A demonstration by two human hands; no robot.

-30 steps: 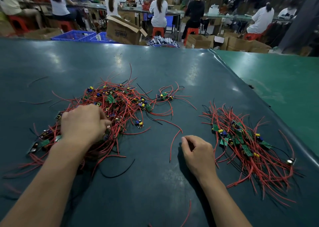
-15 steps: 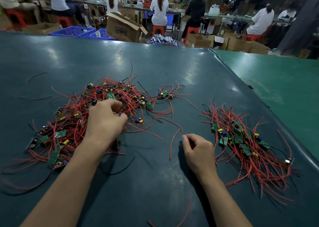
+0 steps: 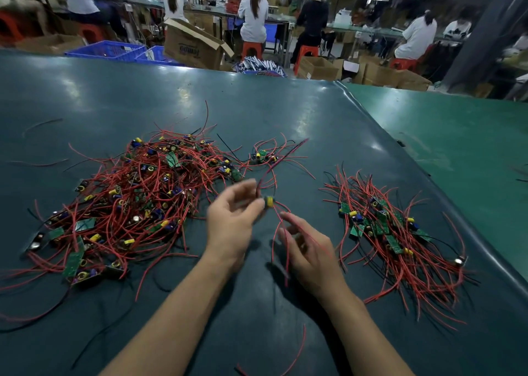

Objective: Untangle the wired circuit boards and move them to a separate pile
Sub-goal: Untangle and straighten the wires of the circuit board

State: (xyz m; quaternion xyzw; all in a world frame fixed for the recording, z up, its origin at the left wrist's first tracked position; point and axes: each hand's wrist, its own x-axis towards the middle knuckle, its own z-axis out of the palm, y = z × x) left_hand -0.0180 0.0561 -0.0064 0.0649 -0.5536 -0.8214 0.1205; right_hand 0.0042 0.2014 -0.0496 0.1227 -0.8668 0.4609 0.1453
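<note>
Pinching a wired circuit board (image 3: 269, 201) above the table (image 3: 257, 112), the left hand (image 3: 231, 227) lifts it between two piles; the right hand's (image 3: 310, 250) loosely spread fingers touch its red wires (image 3: 278, 232).

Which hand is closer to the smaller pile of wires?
Right. The right hand is just beside the smaller pile; the left hand is farther away, near the big tangle.

The left hand (image 3: 231, 221) pinches a small circuit board (image 3: 269, 201). Its red wires (image 3: 281, 232) run by the right hand (image 3: 310, 250), between two piles.
</note>
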